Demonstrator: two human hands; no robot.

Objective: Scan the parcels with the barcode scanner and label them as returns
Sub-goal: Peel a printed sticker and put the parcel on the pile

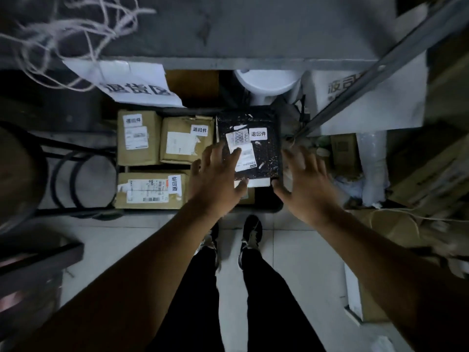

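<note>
Both hands spread: left hand beside the glossy black parcel's left edge, right hand at its right corner; cardboard boxes crowd leftward.

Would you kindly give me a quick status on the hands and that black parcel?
Left hand and right hand open, flanking black parcel. Return label on. No scanner seen.

Tangled white string is seen at upper left, above a paper sign with large black characters hung from a grey shelf edge. A white round stool is tucked beneath the shelf. A metal rail runs diagonally at right. Black rings are noted at left on the pale tiled floor.
</note>
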